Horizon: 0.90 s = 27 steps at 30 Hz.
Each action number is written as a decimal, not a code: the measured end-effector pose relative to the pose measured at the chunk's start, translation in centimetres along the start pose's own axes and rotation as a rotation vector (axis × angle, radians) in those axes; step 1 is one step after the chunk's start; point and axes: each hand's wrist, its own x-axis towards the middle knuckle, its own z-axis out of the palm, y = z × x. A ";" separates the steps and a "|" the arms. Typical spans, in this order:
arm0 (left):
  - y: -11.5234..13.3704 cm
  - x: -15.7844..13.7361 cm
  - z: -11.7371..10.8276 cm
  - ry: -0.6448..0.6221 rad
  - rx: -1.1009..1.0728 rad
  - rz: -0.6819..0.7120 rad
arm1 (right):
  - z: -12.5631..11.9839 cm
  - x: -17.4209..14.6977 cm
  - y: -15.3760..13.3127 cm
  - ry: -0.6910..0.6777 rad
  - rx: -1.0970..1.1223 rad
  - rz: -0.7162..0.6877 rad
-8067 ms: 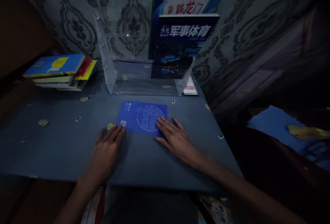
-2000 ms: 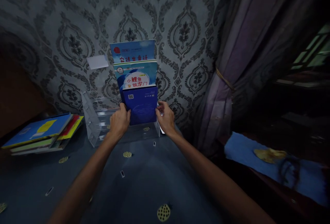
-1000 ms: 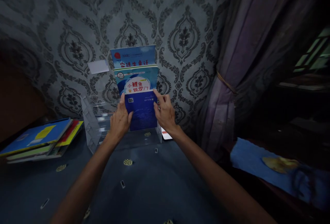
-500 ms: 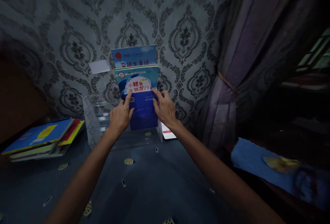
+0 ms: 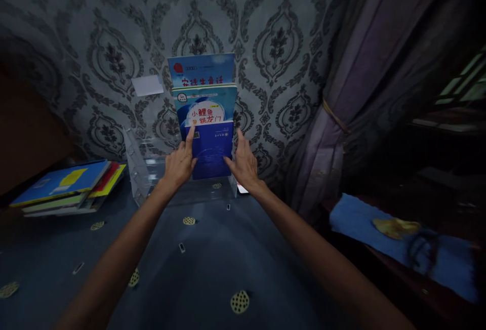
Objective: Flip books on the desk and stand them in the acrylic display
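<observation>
A dark blue book (image 5: 213,155) stands in a clear acrylic rack (image 5: 138,168), in front of a teal and blue book (image 5: 224,98) and a taller blue book (image 5: 212,67) behind it. My left hand (image 5: 179,164) grips the dark blue book at its left side, index finger reaching over the top corner and thumb on the cover. On the other side, my right hand (image 5: 245,160) is open, its fingers raised beside the book and its thumb at the right edge.
A stack of books (image 5: 72,188) lies left of the rack on the dark patterned tablecloth (image 5: 205,274). Part of a lit phone screen (image 5: 242,189) shows behind my right wrist. A tied curtain (image 5: 322,158) hangs on the right, above a blue cloth (image 5: 357,221).
My right index finger has lifted off the dark blue book's top edge and moved out to its right. The left hand stays on the book. The view has tilted slightly.
</observation>
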 end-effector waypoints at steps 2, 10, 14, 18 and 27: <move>-0.1 -0.1 0.2 -0.001 -0.002 0.005 | 0.1 -0.5 0.3 -0.008 0.005 -0.007; -0.6 -0.3 1.0 0.056 -0.020 0.039 | -0.7 -1.2 0.3 -0.035 0.040 -0.006; -0.5 -0.7 0.7 0.035 -0.010 0.030 | -1.1 -1.5 -0.2 -0.026 0.054 0.005; -0.4 -0.9 0.5 0.035 -0.012 0.030 | -1.3 -1.6 -0.5 -0.039 0.063 0.023; -0.6 -1.7 0.8 0.064 -0.020 0.037 | -1.4 -2.4 -0.9 -0.015 0.099 -0.008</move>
